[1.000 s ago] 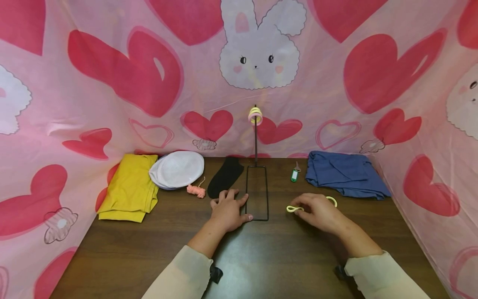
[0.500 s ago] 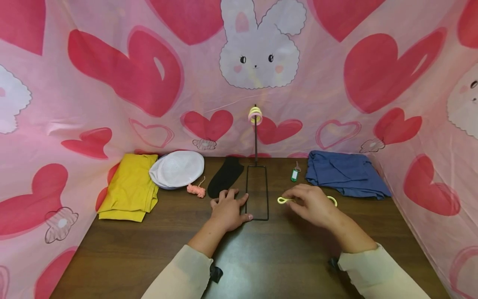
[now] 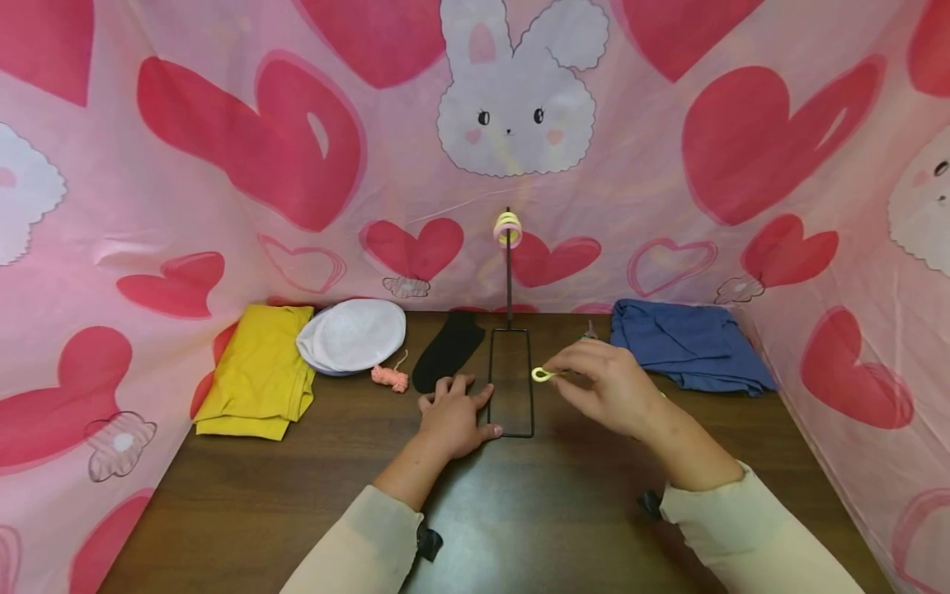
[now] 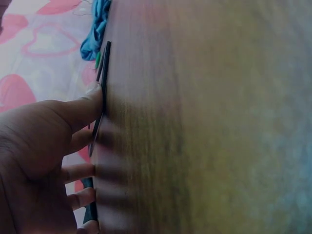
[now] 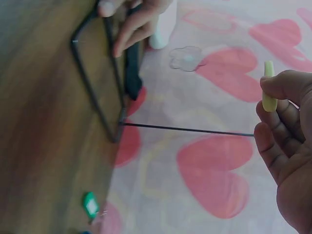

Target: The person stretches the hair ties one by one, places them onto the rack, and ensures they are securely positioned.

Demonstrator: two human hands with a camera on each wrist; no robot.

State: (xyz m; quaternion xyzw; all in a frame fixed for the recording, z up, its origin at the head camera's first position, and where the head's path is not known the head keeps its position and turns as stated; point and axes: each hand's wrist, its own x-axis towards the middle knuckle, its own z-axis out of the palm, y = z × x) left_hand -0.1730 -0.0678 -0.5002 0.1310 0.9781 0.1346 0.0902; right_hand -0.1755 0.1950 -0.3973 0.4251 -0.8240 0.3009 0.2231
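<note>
A yellow hair tie (image 5: 269,104) is pinched by the right hand (image 3: 614,389) above the table (image 3: 519,511), just right of the black wire stand (image 3: 531,396). From there, the upright post (image 3: 509,285) is found ahead and left, near the table's back edge, ringed by more hair ties (image 3: 508,219). The stand's front left corner is touched by the left hand (image 3: 453,419), spread wide.

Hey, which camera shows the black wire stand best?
The head view: it shows the black wire stand from base to top. The left wrist view shows mainly its base, nearly edge-on; the right wrist view, base and post without the top.
</note>
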